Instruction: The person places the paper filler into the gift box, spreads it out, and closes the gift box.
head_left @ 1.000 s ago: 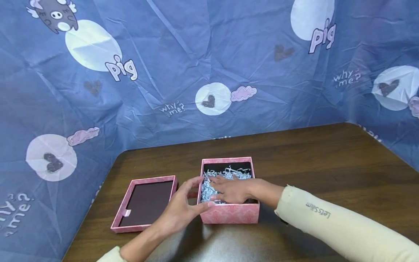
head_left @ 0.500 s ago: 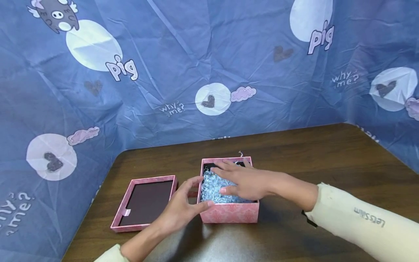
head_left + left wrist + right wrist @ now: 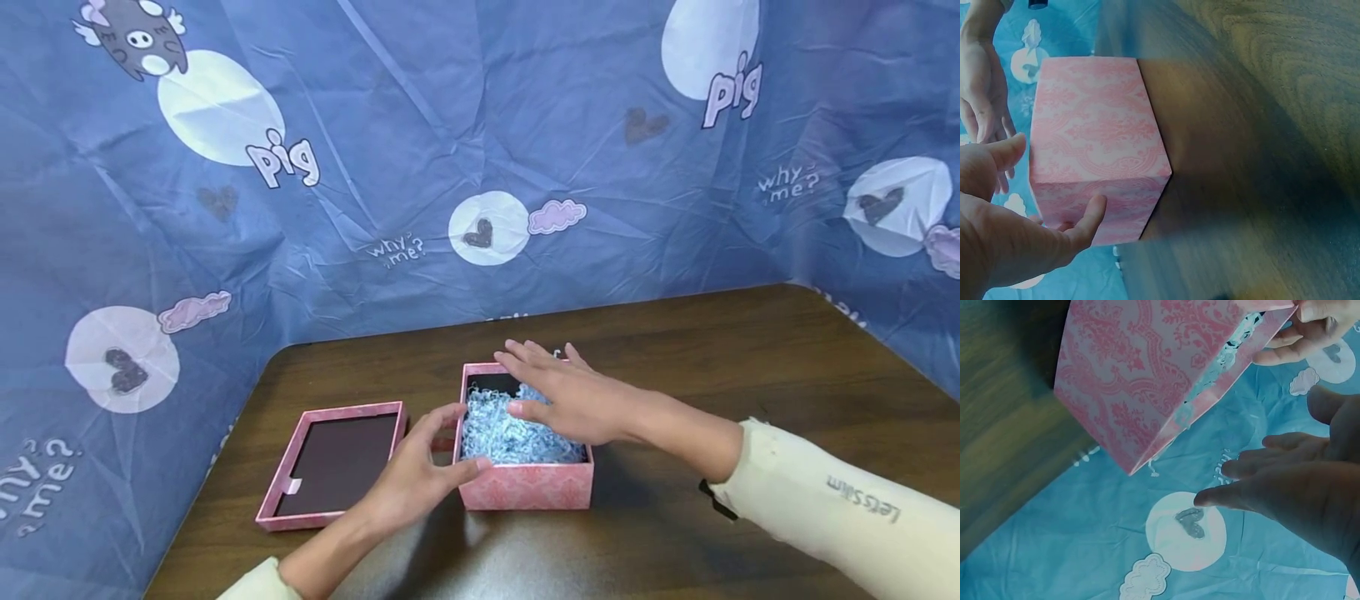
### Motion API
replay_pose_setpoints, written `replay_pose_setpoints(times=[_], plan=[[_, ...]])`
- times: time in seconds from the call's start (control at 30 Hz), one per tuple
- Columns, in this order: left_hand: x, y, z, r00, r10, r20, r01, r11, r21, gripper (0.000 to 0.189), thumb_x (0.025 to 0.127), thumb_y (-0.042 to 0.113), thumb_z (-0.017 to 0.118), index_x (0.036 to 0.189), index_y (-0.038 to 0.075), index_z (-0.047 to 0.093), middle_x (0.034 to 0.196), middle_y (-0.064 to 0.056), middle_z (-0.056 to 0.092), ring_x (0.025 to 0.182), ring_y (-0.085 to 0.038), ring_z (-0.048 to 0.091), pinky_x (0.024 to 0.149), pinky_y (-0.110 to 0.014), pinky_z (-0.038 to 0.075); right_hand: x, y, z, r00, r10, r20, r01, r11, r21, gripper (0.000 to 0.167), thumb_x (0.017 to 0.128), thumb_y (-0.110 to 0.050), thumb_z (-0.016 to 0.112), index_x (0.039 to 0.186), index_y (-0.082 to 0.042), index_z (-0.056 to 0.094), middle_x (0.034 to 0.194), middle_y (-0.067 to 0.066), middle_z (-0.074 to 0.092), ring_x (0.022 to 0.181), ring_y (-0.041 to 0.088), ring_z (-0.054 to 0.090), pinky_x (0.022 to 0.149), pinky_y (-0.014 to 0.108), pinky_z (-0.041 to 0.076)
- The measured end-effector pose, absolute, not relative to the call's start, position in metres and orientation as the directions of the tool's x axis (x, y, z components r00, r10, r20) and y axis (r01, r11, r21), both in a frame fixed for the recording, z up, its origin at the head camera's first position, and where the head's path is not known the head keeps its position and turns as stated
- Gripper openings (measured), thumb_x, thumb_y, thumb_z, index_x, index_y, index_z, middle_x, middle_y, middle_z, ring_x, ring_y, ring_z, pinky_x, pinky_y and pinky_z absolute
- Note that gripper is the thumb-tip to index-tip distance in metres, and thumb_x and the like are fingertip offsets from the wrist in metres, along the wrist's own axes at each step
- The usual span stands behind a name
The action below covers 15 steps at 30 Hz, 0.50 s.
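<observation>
A pink patterned box [image 3: 528, 487] stands uncovered on the table, filled with light blue shredded paper [image 3: 497, 425]. Over its right side and far rim hovers my right hand [image 3: 577, 400], palm down, fingers stretched forward and holding nothing. The right wrist view shows its fingers [image 3: 1254, 465] straight and apart from the box. My left hand [image 3: 412, 475] stays at the box's near left corner, spread wide, with the thumb at the front rim and the fingers along the left wall. In the left wrist view a fingertip [image 3: 1097, 206] lies against the patterned side.
To the left lies the pink box lid [image 3: 341, 467], inside up, dark within, with a small white tab [image 3: 293, 486]. A loose paper strand sticks up by the box's far rim. The brown wooden table [image 3: 712, 350] meets a blue printed cloth [image 3: 360, 108] behind.
My right hand has lifted out of the shredded paper and moved up toward the box's far rim, uncovering more of the filling. My left hand keeps its place.
</observation>
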State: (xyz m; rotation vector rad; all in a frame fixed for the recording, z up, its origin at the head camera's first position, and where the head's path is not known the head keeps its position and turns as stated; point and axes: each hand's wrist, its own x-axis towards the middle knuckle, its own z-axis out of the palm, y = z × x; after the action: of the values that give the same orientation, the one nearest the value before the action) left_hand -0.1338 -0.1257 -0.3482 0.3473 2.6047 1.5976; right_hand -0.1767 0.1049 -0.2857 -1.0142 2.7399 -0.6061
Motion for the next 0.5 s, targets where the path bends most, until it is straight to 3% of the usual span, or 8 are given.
replay_pose_setpoints(times=[0.2,0.5], plan=[[-0.133,-0.133,-0.342,-0.980,0.186,0.067,0.140,0.416,0.899,0.058,0.083,0.023,0.076,0.134,0.008,0.052,0.127,-0.013,0.055,0.109,-0.033,0.059,0.083,-0.043,0.054,-0.175,0.098,-0.287,-0.778,-0.628,0.031,-0.565,0.677,-0.471,0.068,0.099,-0.041,0.050,0.154,-0.014,0.021,0.159,0.012,0.016,0.146,0.030,0.010,0.112,0.062,0.002],[-0.130,-0.155,-0.338,-0.992,0.111,0.057,0.106,0.500,0.860,0.052,0.090,0.024,0.069,0.134,0.005,0.051,0.131,-0.015,0.055,0.115,-0.036,0.057,0.090,-0.046,0.051,-0.165,0.078,-0.291,-0.763,-0.645,0.026,-0.564,0.647,-0.513,0.067,0.099,-0.038,0.050,0.154,-0.014,0.020,0.160,0.011,0.013,0.146,0.029,0.011,0.114,0.057,0.005]])
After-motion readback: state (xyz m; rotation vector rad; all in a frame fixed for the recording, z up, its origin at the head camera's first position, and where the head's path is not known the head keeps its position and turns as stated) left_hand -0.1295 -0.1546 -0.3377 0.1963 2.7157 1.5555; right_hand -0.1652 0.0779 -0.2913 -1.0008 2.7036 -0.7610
